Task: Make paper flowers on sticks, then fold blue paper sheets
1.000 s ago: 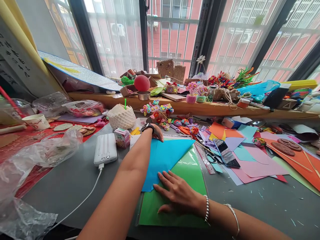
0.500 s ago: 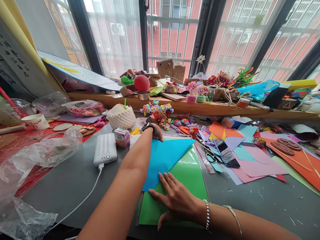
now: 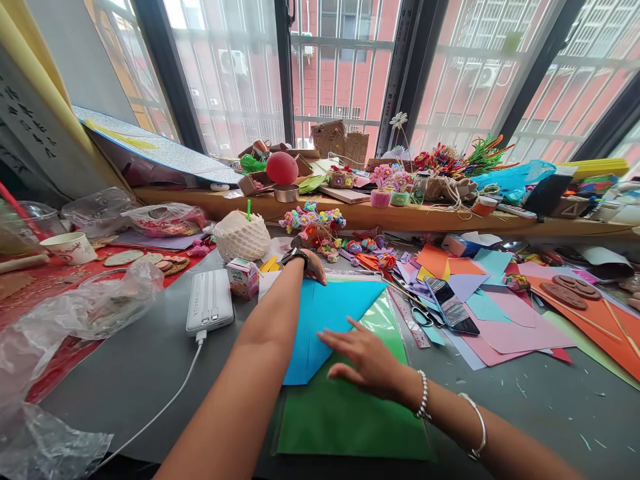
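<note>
A folded sheet of blue paper (image 3: 333,313) lies on top of green paper (image 3: 350,427) in a clear plastic sleeve on the grey table. It has a crease down its left part and a point at the far right. My left hand (image 3: 314,267) presses its fingers together on the far edge of the blue paper; its thumb is hidden. My left forearm covers the paper's left side. Above the slanting near edge of the blue paper, my right hand (image 3: 367,357) is open, with fingers spread and slightly smeared by motion.
Scissors (image 3: 424,315), a phone (image 3: 453,305) and coloured paper scraps (image 3: 525,323) lie to the right. A white power bank (image 3: 210,300) with a cable, a small carton (image 3: 243,277) and a netted coconut (image 3: 241,235) stand left. Crochet flowers (image 3: 313,223) are behind.
My right hand has lifted off the green sleeve and moved up and to the right over the blue paper's edge. The left hand has stayed at the far edge.
</note>
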